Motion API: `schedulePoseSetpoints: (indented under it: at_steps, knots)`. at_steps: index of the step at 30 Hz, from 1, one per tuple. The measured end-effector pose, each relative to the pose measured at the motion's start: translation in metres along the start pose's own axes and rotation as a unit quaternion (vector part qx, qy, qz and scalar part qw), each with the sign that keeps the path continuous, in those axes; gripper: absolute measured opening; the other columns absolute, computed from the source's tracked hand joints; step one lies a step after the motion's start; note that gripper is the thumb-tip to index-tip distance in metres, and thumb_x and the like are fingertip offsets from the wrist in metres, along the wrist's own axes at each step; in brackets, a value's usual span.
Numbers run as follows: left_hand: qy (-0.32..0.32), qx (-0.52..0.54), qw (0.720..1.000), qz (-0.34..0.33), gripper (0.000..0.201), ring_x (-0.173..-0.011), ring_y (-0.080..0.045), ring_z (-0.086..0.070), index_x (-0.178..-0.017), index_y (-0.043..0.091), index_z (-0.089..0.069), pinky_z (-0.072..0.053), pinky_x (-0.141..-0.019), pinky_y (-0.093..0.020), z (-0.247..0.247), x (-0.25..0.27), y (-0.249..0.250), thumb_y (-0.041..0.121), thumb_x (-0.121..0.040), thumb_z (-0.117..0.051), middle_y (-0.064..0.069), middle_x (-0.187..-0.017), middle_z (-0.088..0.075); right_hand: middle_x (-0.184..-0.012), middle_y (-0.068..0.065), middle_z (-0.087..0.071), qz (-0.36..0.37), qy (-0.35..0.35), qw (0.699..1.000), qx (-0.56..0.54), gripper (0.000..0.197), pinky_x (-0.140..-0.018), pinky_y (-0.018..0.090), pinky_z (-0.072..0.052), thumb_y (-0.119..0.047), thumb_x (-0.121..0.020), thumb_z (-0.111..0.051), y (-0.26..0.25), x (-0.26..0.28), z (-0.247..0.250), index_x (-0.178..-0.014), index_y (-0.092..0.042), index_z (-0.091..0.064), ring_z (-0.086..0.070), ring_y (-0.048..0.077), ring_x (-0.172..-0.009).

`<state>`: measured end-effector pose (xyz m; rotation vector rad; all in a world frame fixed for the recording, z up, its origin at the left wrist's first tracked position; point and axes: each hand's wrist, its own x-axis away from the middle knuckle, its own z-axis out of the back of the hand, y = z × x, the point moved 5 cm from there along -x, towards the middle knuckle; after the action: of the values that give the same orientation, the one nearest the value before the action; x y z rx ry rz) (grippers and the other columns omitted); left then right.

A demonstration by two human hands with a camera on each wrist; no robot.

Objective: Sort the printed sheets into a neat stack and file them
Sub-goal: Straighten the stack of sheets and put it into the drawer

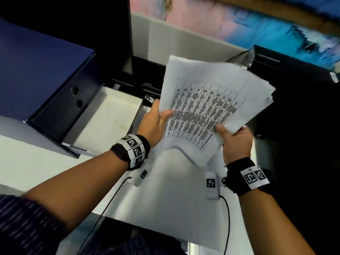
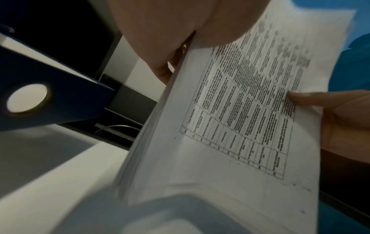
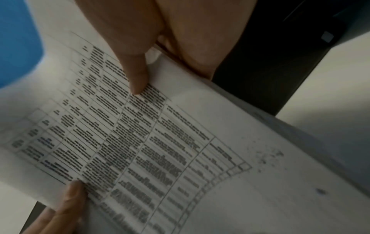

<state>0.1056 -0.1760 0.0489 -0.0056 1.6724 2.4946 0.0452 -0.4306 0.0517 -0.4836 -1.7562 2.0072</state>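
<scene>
— While both grip them, where are the sheets [image 1: 207, 107]?
— Above the desk [image 1: 171, 208], fanned; left hand [image 1: 153, 124] pinches one edge; right hand [image 1: 234, 140] pinches the other; binder [image 1: 42, 74] lies left.

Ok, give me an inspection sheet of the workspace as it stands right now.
Surface: white desk, partly covered by loose paper.
Job's things: printed sheets, fanned and uneven, held above the desk; blue box file lying open at left.
Clutter: nothing seen.
Hands: left hand and right hand each grip the sheets' lower edges, thumbs on top.
Cables: black cables trailing from the wrist cameras.
Surroundings: dark monitor, colourful wall picture.
</scene>
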Motion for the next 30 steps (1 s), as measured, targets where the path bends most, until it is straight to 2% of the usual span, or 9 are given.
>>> schedulePoseSetpoints:
  at_steps: [3,6,7,8,11,17,22,28,30]
  knots:
    - [-0.034,0.001,0.999,0.030,0.046,-0.103,-0.013,-0.062,-0.134,0.001,-0.042,-0.039,-0.071,0.002,-0.012,0.014,-0.018,0.031,-0.100,-0.050,0.007,-0.110,-0.063,-0.086,-0.009,-0.075,-0.025,-0.001,1.000,-0.007,0.039,-0.073,0.022,-0.061,-0.002,-0.069,-0.086,0.010,0.018,-0.002,-0.103,-0.008,-0.068,-0.072,0.000,-0.078]
    - [-0.048,0.028,0.998,0.043,0.066,-0.092,-0.041,-0.058,-0.120,-0.021,-0.041,-0.043,-0.058,-0.021,-0.022,0.019,-0.024,0.036,-0.093,-0.059,-0.021,-0.098,-0.060,-0.088,-0.008,-0.077,-0.037,0.008,0.998,-0.049,0.047,-0.075,0.024,-0.060,0.006,-0.063,-0.086,0.018,0.025,-0.005,-0.105,-0.004,-0.066,-0.073,0.006,-0.085]
    - [-0.047,0.046,0.997,0.051,0.064,-0.113,-0.018,-0.046,-0.125,-0.015,-0.038,-0.044,-0.060,-0.017,-0.022,0.018,-0.019,0.034,-0.092,-0.062,-0.012,-0.109,-0.058,-0.092,-0.003,-0.077,-0.036,0.011,0.998,-0.057,0.049,-0.076,0.028,-0.060,0.006,-0.063,-0.086,0.013,0.025,-0.005,-0.107,0.000,-0.066,-0.074,0.010,-0.088]
    - [-0.048,0.074,0.995,0.044,0.065,-0.077,0.003,-0.047,-0.133,-0.002,-0.033,-0.043,-0.065,-0.005,-0.022,0.015,-0.012,0.032,-0.089,-0.066,0.009,-0.111,-0.059,-0.096,0.003,-0.076,-0.025,0.015,0.997,-0.065,0.051,-0.076,0.031,-0.061,0.005,-0.063,-0.086,0.005,0.024,-0.003,-0.109,0.002,-0.065,-0.074,0.015,-0.089]
    - [-0.023,0.141,0.989,-0.025,0.076,-0.103,0.024,-0.052,-0.136,0.019,-0.022,-0.040,-0.082,0.002,-0.016,0.005,0.017,0.036,-0.079,-0.068,0.025,-0.121,-0.048,-0.097,0.005,-0.074,0.045,0.046,0.995,-0.082,0.054,-0.071,0.025,-0.059,-0.008,-0.063,-0.088,-0.027,0.025,0.001,-0.111,0.001,-0.063,-0.073,0.014,-0.088]
    - [0.061,0.231,0.963,-0.126,0.075,-0.105,0.005,-0.056,-0.131,0.017,-0.032,-0.046,-0.089,-0.017,0.004,-0.011,0.053,0.072,-0.082,-0.049,0.007,-0.120,-0.050,-0.069,-0.014,-0.067,0.110,0.097,0.974,-0.174,0.016,-0.057,0.016,-0.050,-0.017,-0.089,-0.058,-0.073,0.020,0.001,-0.097,-0.004,-0.062,-0.063,0.000,-0.065]
    - [0.123,0.171,0.956,-0.202,0.035,-0.103,-0.006,-0.055,-0.131,0.011,-0.048,-0.043,-0.095,-0.025,0.015,-0.017,0.074,0.027,-0.102,-0.037,0.004,-0.109,-0.056,-0.077,-0.004,-0.063,0.104,0.090,0.976,-0.169,0.024,-0.055,0.014,-0.048,-0.002,-0.094,-0.043,-0.074,0.020,0.003,-0.103,-0.005,-0.065,-0.061,0.000,-0.065]
    - [0.080,0.163,0.962,-0.204,0.055,-0.102,-0.008,-0.056,-0.133,0.017,-0.039,-0.046,-0.091,-0.025,0.011,-0.022,0.062,0.054,-0.094,-0.049,-0.002,-0.112,-0.055,-0.118,0.010,-0.064,0.079,0.048,0.992,-0.087,0.059,-0.090,0.037,-0.057,-0.025,-0.072,-0.085,-0.052,0.024,-0.003,-0.124,-0.023,-0.056,-0.066,0.018,-0.109]
    - [0.029,0.186,0.971,-0.145,0.075,-0.100,0.002,-0.058,-0.137,0.020,-0.027,-0.048,-0.086,-0.018,0.006,-0.023,0.051,0.061,-0.082,-0.057,0.005,-0.114,-0.053,-0.104,0.006,-0.072,0.008,0.020,0.996,-0.084,0.051,-0.079,0.028,-0.060,-0.012,-0.067,-0.086,-0.036,0.023,-0.009,-0.112,-0.013,-0.061,-0.071,0.016,-0.096]
